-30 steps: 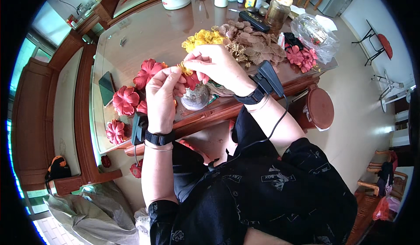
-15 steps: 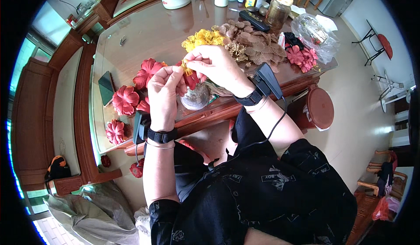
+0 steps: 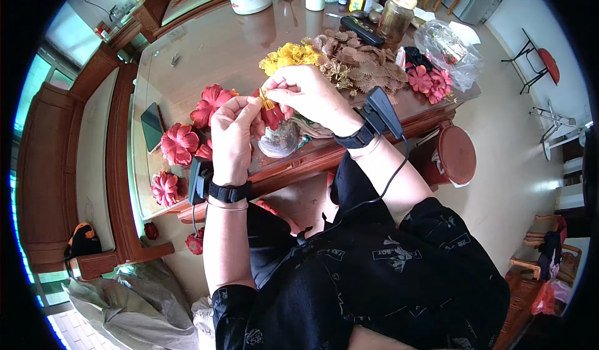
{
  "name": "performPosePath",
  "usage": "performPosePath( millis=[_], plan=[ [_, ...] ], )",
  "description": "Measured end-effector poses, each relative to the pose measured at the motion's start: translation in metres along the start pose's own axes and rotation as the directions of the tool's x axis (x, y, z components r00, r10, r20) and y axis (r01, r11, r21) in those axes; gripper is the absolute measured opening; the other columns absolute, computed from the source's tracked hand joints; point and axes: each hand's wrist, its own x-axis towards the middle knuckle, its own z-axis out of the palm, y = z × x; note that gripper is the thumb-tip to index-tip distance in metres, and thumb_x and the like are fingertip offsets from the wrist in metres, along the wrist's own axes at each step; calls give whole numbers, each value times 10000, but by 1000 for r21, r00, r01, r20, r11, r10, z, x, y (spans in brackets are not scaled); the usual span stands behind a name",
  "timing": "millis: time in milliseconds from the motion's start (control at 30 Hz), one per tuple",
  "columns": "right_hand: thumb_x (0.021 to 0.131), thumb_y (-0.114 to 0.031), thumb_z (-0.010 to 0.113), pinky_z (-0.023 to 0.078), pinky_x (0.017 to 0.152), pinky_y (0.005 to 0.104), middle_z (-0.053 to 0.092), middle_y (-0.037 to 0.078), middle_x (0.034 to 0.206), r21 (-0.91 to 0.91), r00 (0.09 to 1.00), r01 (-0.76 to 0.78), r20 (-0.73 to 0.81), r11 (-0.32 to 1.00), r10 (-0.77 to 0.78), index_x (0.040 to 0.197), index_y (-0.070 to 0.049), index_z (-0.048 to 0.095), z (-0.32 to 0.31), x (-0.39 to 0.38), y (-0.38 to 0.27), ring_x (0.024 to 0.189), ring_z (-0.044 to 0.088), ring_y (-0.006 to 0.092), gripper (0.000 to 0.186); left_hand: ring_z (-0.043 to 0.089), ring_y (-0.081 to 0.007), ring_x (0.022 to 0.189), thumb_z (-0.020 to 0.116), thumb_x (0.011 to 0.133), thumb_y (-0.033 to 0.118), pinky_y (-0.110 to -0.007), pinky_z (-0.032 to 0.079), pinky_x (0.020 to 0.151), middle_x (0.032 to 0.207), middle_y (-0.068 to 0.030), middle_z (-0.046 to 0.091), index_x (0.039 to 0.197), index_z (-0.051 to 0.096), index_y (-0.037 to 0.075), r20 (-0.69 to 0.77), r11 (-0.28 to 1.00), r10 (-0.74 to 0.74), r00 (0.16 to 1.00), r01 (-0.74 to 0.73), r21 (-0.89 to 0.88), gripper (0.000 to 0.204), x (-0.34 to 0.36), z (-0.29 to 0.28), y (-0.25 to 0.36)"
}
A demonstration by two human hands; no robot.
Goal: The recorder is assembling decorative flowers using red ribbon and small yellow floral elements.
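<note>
The left forearm (image 3: pixel 228 250) rises almost straight up; the right forearm (image 3: pixel 396 175) slants up and leftward. The left hand (image 3: pixel 231 131) points upward, its thumb (image 3: pixel 245 114) pressed toward bent fingers (image 3: pixel 232 105). The right hand (image 3: pixel 309 94) reaches in from the right, back uppermost, thumb and index finger pinched. The fingertips of both hands sit close together; whether they touch is unclear.
</note>
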Motion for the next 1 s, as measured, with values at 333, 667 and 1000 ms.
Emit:
performPosePath(
  millis=[333,667,1000],
  plan=[
    [891,-87,625,506,503,219,647,52,736,-33,1000,-20,-6,999,20,912,33,646,-2,2,1,566,599,81,124,497,-61,485,623,889,128,-192,374,474,620,7,558,840,632,-12,39,998,-40,998,39,40,148,1,-3,4],
    [890,-50,598,500,515,214,652,58,752,13,999,34,-5,999,-34,950,34,646,-1,-1,-1,548,594,83,114,501,-68,486,634,881,140,-189,366,468,632,9,552,822,624,7,73,994,-107,992,109,-17,146,4,-8,3],
    [901,-65,588,508,540,215,677,87,812,-69,996,-2,85,998,8,1017,59,649,-5,1,-2,573,625,101,181,506,-72,501,627,898,132,-193,365,481,653,8,556,846,618,25,132,967,-160,978,183,-178,120,3,-17,-12]
  ],
)
